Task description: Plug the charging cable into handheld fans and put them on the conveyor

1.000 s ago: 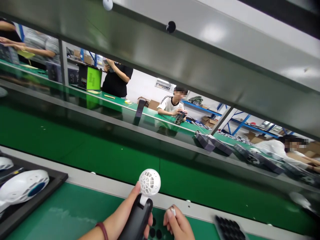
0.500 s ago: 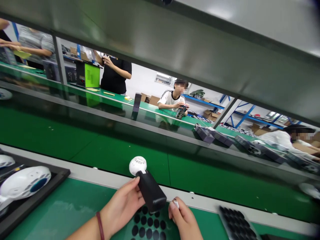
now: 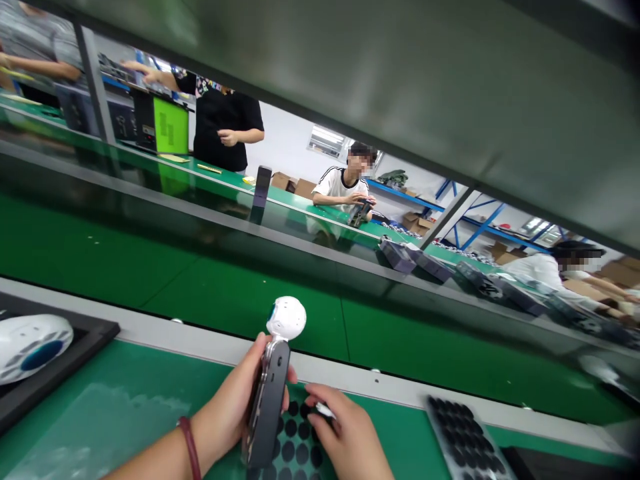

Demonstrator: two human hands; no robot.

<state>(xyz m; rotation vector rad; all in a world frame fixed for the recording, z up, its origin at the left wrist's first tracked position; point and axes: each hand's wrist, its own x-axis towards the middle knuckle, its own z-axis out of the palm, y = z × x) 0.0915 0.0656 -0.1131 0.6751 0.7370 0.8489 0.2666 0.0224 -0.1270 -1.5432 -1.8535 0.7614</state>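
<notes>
At six o'clock, left hand (image 3: 235, 413) clamps handheld fan (image 3: 273, 387) upright; right hand (image 3: 345, 437) pinches small white piece (image 3: 325, 411); advise steady alignment over dot sheet (image 3: 295, 447).

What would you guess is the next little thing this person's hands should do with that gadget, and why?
Probably bring the right hand up to the black handle with the white round head. The left hand holds that device upright, narrow edge facing the camera, while the right hand's fingers pinch a small white piece just above the sheet of round black pads. What that piece is, I cannot tell.
</notes>
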